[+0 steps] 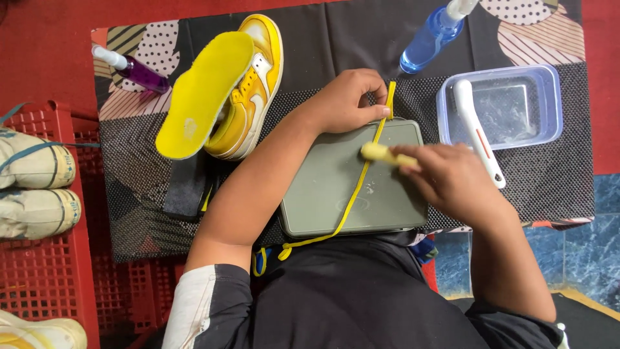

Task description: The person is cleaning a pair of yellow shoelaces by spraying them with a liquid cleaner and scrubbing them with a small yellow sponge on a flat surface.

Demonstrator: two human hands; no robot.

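Note:
A long yellow shoelace point(352, 197) lies stretched across a grey flat tray point(323, 194) in front of me. My left hand point(349, 100) presses the lace's far end down at the tray's top edge. My right hand point(452, 178) grips a small yellow brush point(381, 153) whose head rests on the lace near the tray's upper middle. The lace's near end hangs off the tray's front edge over my dark shirt.
A yellow sneaker point(255, 90) with a yellow insole point(203, 94) leaning on it lies at the left on a patterned mat point(549, 174). A clear tub point(500, 106) holds a white brush point(475, 126). A blue spray bottle point(433, 35), a purple bottle point(135, 70) and a red crate point(45, 271) with pale shoes stand around.

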